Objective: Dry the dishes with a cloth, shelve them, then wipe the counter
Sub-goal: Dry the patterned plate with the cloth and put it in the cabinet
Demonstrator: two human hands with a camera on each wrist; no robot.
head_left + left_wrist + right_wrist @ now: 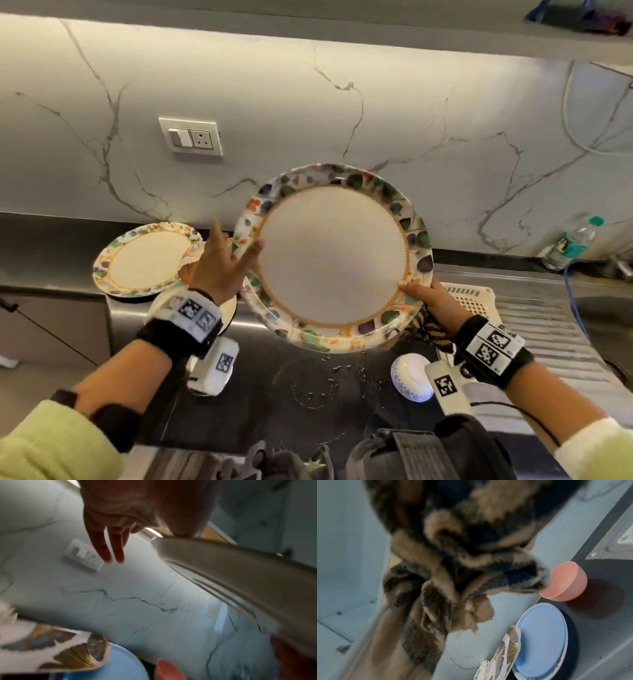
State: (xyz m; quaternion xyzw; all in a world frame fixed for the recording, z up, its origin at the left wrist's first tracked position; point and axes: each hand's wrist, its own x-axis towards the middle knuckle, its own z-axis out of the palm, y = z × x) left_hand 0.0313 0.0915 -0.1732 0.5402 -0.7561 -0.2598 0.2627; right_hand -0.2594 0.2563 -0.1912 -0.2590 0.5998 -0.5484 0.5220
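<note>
I hold a large plate point(334, 255) with a leafy coloured rim, tilted up over the dark counter point(308, 421). My right hand point(421, 293) grips its lower right rim, thumb on the front, with a brown and black striped cloth point(426, 330) bunched behind it. That cloth point(453, 561) fills the right wrist view. My left hand point(236, 240) is at the plate's left rim, fingers point(102, 547) straight and thumb touching the edge. The plate's pale underside point(240, 581) shows in the left wrist view.
A second floral plate point(147, 258) lies on the counter at the left. Behind the held plate are a blue plate point(541, 639), a leaf-patterned plate point(505, 649) and a pink bowl point(565, 581). A small white bowl point(411, 377), white basket point(469, 298), water bottle point(572, 243) and steel drainboard point(548, 325) lie right.
</note>
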